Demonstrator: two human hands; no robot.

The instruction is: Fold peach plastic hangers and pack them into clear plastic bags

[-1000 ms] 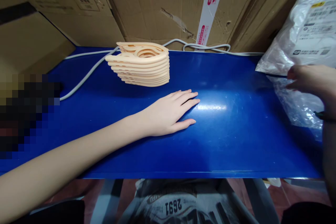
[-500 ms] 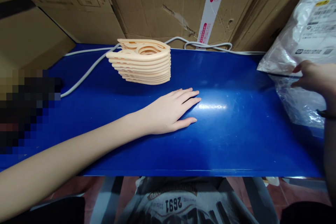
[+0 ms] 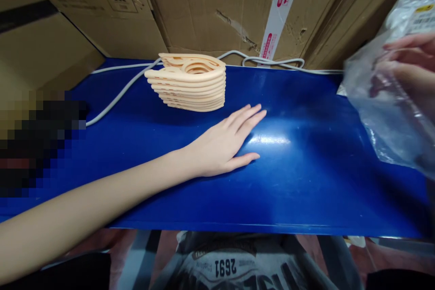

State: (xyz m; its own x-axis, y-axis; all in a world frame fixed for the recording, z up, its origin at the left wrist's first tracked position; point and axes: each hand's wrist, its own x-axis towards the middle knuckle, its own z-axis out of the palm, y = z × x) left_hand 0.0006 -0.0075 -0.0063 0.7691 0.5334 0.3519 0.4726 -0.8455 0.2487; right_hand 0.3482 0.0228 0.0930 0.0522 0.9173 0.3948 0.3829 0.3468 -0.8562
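My left hand (image 3: 220, 145) lies flat on the blue table (image 3: 306, 190), palm down with fingers spread, holding nothing. Just behind it stands a stack of several cream plastic pieces (image 3: 190, 84), probably hangers, which it does not touch. At the right edge, my right hand (image 3: 413, 65) has its fingers closed on a clear plastic bag (image 3: 384, 122), lifted partly off the table. The film covers part of the fingers.
Cardboard boxes (image 3: 210, 9) line the back edge. A white cable (image 3: 117, 97) runs behind the stack. A white parcel with labels (image 3: 408, 13) is at the back right. A dark, pixelated object (image 3: 41, 145) lies at the left.
My right hand has closed on the clear bag and raised it from the table. The fingers of my left hand have turned slightly toward the back. The view has shifted a little.
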